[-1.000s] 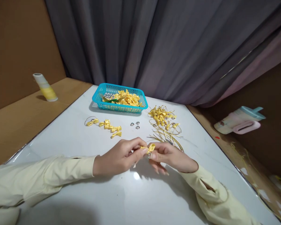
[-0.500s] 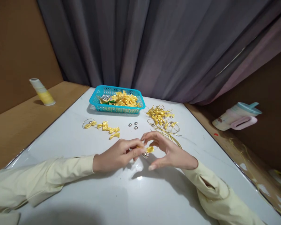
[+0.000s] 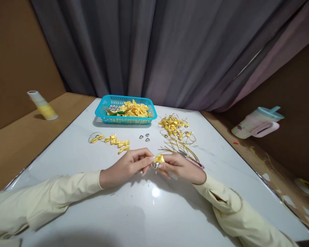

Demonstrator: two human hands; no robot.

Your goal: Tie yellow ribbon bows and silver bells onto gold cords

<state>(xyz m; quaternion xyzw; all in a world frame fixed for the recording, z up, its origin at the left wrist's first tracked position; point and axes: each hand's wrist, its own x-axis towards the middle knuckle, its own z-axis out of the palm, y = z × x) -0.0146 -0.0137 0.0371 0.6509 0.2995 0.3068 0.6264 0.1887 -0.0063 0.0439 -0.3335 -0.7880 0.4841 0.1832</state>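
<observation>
My left hand [image 3: 130, 165] and my right hand [image 3: 182, 166] meet over the middle of the white table [image 3: 144, 212]. Both pinch a small yellow ribbon bow [image 3: 159, 158] with a silver bell [image 3: 155, 165] hanging under it. Fingers of both hands are closed on the piece. A row of loose yellow bows [image 3: 113, 140] lies beyond my left hand. Three silver bells [image 3: 144, 137] sit behind the hands. A heap of finished bows on gold cords [image 3: 177, 132] lies beyond my right hand.
A turquoise basket [image 3: 105, 115] holding yellow bows and bells stands at the table's far edge before a grey curtain. A yellow-white tube [image 3: 42, 105] lies on the wooden surface at left. A pink and blue jug [image 3: 259, 123] lies at right. Pink-handled scissors [image 3: 193, 159] rest behind my right hand.
My right hand, open half a second ago, has closed back onto the bow beside my left fingers. The view has tilted slightly.
</observation>
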